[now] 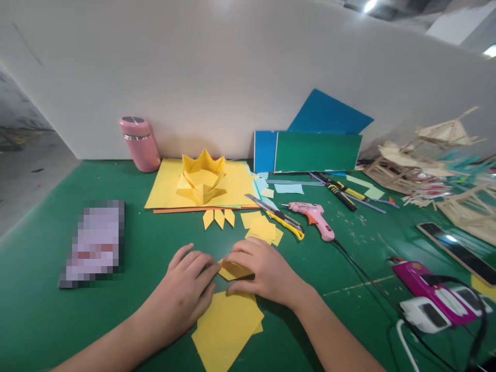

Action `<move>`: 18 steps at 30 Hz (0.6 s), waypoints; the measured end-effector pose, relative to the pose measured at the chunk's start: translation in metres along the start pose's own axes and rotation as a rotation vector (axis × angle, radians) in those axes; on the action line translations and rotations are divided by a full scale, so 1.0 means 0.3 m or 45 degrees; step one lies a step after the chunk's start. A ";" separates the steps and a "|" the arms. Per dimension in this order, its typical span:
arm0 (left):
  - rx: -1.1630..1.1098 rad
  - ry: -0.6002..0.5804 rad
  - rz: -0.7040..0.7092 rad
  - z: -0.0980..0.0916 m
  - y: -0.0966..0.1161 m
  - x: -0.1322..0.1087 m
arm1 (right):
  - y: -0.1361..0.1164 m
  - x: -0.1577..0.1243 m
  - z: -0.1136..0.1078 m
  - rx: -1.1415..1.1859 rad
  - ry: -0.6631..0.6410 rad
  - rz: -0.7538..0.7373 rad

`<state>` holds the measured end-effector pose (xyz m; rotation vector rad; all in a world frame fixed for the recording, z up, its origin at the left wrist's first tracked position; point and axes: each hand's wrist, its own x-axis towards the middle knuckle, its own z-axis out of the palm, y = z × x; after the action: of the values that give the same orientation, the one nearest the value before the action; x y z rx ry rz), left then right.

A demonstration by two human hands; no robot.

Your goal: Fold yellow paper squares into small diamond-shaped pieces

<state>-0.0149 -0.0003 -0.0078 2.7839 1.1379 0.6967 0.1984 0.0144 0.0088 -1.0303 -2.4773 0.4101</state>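
Note:
Between my two hands is a small piece of yellow paper (235,270), partly folded, just above the green tabletop. My right hand (267,268) is closed on it, thumb below and fingers over the top. The forefinger of my left hand (184,284) meets its left corner, with the thumb lower down and the other fingers loosely bent. Right below lies a small stack of square yellow paper sheets (228,330). Beyond my hands, several folded yellow paper points (219,219) lie in a row. Behind them a yellow folded paper flower (203,181) stands on yellow sheets (163,186).
Right of centre lie yellow scraps (261,229), a utility knife (279,217) with its blade out and a pink glue gun (315,217) with a cord. A power strip (434,289), phone (459,253) and wooden stick models (403,165) are far right. A pink flask (141,147) stands back left.

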 end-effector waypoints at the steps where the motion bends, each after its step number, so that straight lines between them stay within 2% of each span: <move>1: 0.012 0.005 0.003 -0.001 -0.001 0.001 | -0.001 0.002 0.002 0.005 -0.020 0.007; 7: 0.008 0.030 0.000 -0.011 -0.008 0.005 | 0.006 0.003 0.016 -0.002 0.030 -0.092; 14: -0.203 -0.132 0.134 -0.036 -0.040 0.000 | 0.012 -0.002 0.010 0.104 0.047 -0.141; 18: -0.281 -0.176 0.166 -0.045 -0.044 0.004 | 0.002 0.000 0.003 0.230 0.026 -0.054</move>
<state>-0.0284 0.0085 0.0019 2.6869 0.8087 0.5887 0.1983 0.0145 0.0079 -0.9029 -2.3893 0.5944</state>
